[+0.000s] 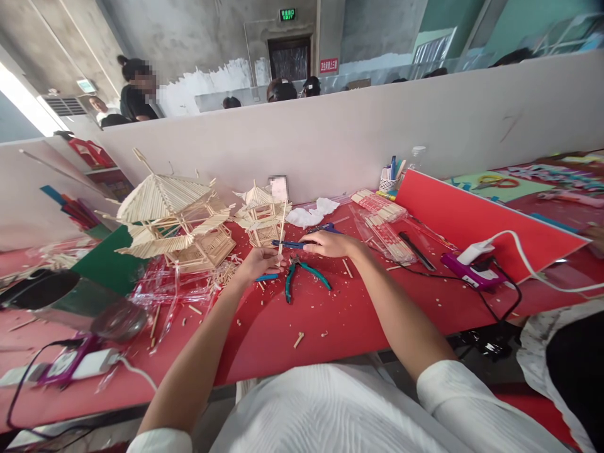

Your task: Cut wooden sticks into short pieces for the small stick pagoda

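Note:
My left hand is closed around the lower end of a thin wooden stick, which stands nearly upright. A slim dark blue pen-like tool is gripped in my right hand; its tip meets or crosses the stick just above my left fingers. I cannot tell the tool's exact kind. Pliers with teal handles lie spread on the table just below both hands. A bright blue object lies beside my left hand, partly covered. Behind the hands stands a small stick-built pavilion model.
A larger pavilion model stands left, near a clear plastic jug. Packs of sticks, a leaning red board and a purple power strip with cables are right. Wood scraps dot the red table. A white partition runs behind.

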Demonstrator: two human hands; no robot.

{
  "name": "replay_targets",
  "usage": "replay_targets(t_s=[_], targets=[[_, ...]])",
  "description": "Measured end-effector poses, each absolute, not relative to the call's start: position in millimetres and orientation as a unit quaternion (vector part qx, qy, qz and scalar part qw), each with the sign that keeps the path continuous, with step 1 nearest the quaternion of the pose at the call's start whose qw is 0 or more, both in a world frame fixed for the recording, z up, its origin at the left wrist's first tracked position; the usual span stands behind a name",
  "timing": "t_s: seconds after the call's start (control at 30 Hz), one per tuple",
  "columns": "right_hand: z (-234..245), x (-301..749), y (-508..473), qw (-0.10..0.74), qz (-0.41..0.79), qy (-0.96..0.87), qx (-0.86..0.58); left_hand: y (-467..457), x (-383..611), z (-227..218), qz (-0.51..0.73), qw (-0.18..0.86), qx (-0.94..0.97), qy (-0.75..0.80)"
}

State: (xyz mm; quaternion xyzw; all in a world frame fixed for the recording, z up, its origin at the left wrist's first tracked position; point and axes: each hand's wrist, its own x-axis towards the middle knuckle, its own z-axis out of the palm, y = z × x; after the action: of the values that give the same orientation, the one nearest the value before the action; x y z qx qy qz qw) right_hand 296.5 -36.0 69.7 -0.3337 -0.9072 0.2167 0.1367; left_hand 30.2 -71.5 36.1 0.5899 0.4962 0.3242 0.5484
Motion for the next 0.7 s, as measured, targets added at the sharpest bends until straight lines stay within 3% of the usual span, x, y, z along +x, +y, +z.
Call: replay_targets(t_s=[0.7], targets=[[67.3,281.8,-44.9,0.083,0.047,-0.899,-0.427,-76.3,32.7,46.3,0.338,0.537,0.580,0.510]])
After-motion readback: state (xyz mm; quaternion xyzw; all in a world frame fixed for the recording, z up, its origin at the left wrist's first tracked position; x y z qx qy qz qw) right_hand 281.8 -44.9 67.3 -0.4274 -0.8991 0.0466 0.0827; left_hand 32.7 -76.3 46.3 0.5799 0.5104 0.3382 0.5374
